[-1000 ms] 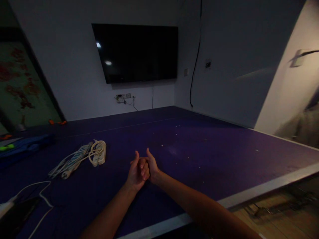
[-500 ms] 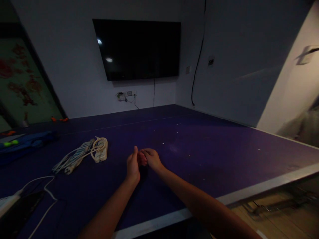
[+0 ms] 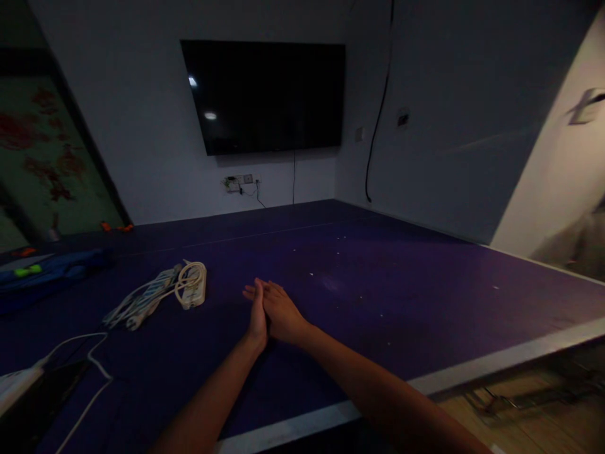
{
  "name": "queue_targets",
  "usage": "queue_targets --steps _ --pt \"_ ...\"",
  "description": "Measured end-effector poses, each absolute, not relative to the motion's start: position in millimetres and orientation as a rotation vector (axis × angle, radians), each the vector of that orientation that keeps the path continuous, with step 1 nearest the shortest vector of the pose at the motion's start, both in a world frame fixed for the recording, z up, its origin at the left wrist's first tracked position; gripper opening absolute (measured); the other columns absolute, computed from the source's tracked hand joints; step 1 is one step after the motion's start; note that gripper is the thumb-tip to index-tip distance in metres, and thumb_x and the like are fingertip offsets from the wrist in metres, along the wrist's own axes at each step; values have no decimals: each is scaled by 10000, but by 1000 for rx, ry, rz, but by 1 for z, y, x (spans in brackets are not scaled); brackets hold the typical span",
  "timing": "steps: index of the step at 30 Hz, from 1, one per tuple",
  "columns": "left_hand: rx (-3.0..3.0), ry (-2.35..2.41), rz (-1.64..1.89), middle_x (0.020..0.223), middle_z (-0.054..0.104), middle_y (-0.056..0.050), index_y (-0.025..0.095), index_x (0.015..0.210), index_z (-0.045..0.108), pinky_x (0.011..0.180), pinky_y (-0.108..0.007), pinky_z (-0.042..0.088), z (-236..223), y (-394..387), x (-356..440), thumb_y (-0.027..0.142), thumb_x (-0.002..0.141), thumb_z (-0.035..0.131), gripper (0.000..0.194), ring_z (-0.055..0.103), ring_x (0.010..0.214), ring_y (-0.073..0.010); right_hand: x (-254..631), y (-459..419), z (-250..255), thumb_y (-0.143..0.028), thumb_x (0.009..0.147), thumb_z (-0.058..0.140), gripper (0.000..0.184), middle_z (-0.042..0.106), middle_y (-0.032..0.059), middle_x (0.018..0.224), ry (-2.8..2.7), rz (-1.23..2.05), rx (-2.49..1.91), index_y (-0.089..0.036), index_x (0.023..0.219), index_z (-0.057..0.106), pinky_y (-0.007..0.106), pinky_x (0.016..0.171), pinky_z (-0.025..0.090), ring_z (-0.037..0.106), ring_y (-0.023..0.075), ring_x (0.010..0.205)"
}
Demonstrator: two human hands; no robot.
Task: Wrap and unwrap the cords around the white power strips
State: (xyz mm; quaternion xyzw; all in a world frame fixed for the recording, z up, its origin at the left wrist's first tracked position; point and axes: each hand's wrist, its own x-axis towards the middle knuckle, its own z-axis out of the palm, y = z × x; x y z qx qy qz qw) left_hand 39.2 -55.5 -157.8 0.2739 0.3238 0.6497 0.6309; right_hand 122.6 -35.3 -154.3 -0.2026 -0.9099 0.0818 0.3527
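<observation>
My left hand and my right hand meet palm to palm over the dark blue table. The fingers of both are stretched out and point away from me. Neither hand holds anything. The right hand lies partly over the left. The nearest thing is a white power strip with coiled cables, to the left of my hands.
A black screen hangs on the far wall above wall sockets. A white cable and a dark device lie at the near left. A blue object sits at the far left. The table's pale front edge runs on the right.
My hands were clasped with thumbs up a second ago. They loosened, and now the fingers are straightened and the palms pressed flat together.
</observation>
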Motion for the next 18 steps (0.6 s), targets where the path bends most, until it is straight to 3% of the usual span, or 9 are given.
queue_targets --steps 2,5,7,10,14,18 --pt "629 761 1472 1139 616 -105 199 1139 595 992 -348 386 -157 -59 41 553 838 384 510 524 1147 -194 122 -37 -155 -55 618 522 594 577 65 1222 -2372 220 -500 -227 1184 569 426 1084 208 414 220 1234" --pt "647 779 1447 1161 612 -154 137 1144 602 1031 -360 342 -155 -64 43 531 831 431 531 507 1172 -228 122 -36 -157 -52 591 534 494 644 102 1066 -2395 184 -535 -177 1057 638 390 1014 323 536 230 1078" --pt "653 774 1411 1161 614 -165 112 1140 604 1041 -371 333 -154 -66 44 522 834 437 538 516 1162 -243 123 -35 -158 -66 570 553 411 655 136 975 -2421 124 -622 -125 961 663 366 908 411 575 248 979" --pt "657 757 1374 1152 623 -155 107 1150 596 1044 -384 330 -153 -67 46 505 864 385 534 527 1150 -241 123 -35 -158 -84 543 576 346 651 147 889 -2446 41 -718 -96 877 668 356 820 446 591 256 882" --pt "670 702 1369 1193 596 -166 92 1163 583 1056 -372 308 -151 -66 44 540 848 392 581 489 1192 -247 121 -38 -155 -57 541 560 352 656 138 888 -2404 51 -647 -101 874 667 373 893 420 581 258 931" --pt "581 502 1346 1247 549 -190 81 1217 533 1032 -395 334 -143 -64 32 670 783 361 752 467 1209 -278 123 -35 -152 -11 618 454 522 623 94 1126 -2156 224 -507 -165 1092 609 389 1024 327 513 203 1122"
